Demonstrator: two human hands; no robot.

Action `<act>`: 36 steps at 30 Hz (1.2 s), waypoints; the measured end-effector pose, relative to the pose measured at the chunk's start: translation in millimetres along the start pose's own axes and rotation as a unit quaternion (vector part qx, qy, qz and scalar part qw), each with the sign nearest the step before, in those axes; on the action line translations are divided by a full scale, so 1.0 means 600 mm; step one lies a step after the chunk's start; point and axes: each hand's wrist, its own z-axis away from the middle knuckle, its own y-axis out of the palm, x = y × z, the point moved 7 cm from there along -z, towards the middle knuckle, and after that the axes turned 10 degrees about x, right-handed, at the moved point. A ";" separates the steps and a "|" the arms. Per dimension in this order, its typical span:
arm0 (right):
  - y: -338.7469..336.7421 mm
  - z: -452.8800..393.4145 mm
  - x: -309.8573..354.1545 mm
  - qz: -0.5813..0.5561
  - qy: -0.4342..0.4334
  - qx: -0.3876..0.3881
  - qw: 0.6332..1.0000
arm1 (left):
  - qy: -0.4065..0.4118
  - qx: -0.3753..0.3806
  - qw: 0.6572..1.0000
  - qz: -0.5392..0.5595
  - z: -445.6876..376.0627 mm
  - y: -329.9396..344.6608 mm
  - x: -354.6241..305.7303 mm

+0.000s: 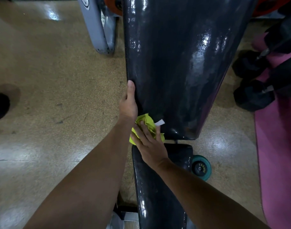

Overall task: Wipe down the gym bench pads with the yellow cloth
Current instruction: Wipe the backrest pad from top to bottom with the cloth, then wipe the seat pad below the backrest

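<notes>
Two hands at the back pad's (177, 63) near-left corner: right hand (149, 146) pressing flat-fingered on the yellow cloth (148, 123), left hand (128, 103) clasping the pad's edge (fingers hidden underneath), pad's length running straight ahead from the cloth.

Crumpled yellow cloth (147, 121) on the glossy black back pad (174, 63) (near corner).

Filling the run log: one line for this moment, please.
left hand: holds back pad left edge | right hand: presses yellow cloth on pad's lower corner
</notes>
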 end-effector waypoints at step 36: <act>0.052 0.157 -0.154 -0.529 0.591 -0.200 0.574 | 0.011 -0.047 0.999 -0.008 0.004 0.000 0.002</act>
